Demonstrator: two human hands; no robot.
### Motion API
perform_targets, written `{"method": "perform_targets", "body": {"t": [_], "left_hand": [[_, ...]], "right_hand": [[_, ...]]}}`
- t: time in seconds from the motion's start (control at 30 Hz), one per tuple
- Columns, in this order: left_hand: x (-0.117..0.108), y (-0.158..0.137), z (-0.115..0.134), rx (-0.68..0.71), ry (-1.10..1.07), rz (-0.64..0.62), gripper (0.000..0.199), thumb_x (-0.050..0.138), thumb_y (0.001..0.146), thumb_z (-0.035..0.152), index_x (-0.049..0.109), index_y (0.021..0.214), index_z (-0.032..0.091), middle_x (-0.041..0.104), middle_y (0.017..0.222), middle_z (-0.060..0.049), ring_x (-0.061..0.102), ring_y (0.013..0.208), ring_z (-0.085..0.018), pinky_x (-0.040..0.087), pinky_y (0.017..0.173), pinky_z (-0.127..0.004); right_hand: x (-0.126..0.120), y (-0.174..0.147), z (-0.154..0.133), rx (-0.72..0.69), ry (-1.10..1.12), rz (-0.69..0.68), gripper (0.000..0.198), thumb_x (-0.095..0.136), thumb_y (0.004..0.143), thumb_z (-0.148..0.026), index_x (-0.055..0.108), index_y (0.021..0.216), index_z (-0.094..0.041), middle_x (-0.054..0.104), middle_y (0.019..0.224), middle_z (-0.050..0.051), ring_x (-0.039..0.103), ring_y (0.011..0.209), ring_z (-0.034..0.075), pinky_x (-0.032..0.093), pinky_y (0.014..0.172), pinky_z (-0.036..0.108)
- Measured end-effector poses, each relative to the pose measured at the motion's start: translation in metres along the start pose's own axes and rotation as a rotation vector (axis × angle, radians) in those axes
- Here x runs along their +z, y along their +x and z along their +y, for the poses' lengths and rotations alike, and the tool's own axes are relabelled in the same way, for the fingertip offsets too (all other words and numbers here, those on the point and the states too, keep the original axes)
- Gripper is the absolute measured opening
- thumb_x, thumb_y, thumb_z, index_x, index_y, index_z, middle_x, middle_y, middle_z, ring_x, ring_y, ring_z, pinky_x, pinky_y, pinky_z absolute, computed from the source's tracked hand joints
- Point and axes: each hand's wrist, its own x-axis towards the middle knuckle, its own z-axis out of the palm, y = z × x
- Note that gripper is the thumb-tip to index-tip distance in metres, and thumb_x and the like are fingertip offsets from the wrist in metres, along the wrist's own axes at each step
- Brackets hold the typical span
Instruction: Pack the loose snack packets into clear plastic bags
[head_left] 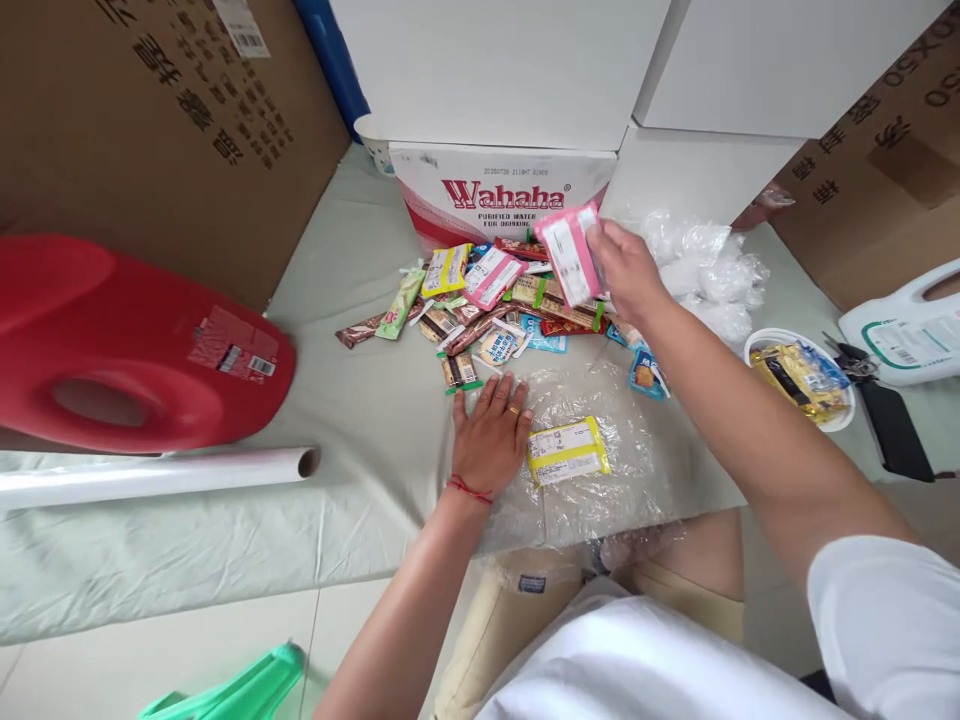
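Gripped in my right hand is a pink and white snack packet, raised over a pile of wrapped snacks. My left hand lies flat, fingers apart, on the left part of a sheet of clear plastic film. On that film, just right of the left hand, rests a yellow-edged snack packet. The pile holds several bars and packets, among them another pink packet, a yellow packet and a green bar. A small blue packet lies below my right forearm.
A white Wahaha carton stands behind the pile. Crumpled clear plastic and a white tub of gold packets are on the right, near a white bottle. At left stand a red jug and a white roll.
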Motion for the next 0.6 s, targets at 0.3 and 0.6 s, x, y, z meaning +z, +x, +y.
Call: {"method": "perform_targets", "body": {"t": [0.3,0.6], "left_hand": [[-0.002,0.0,-0.004,-0.023,-0.079,0.035,0.058,0.023,0.107,0.033,0.034,0.164,0.026,0.04,0.168,-0.007,0.037,0.156,-0.024,0.014,0.13,-0.063],[-0.003,0.001,-0.005,-0.033,-0.103,0.057,0.058,0.026,0.106,0.033,0.036,0.163,0.025,0.042,0.167,-0.009,0.04,0.154,-0.023,0.014,0.131,-0.057]], "right_hand": [[-0.01,-0.146,0.002,-0.382,0.15,-0.914,0.049,0.049,0.105,-0.054,0.073,0.131,-0.021,0.077,0.115,0.008,0.066,0.104,0.023,0.05,0.097,0.037],[0.003,-0.184,-0.007,-0.561,-0.336,-0.721,0.08,0.077,0.086,-0.059,0.055,0.149,-0.015,0.062,0.137,0.021,0.043,0.136,0.04,0.036,0.112,0.056]]}}
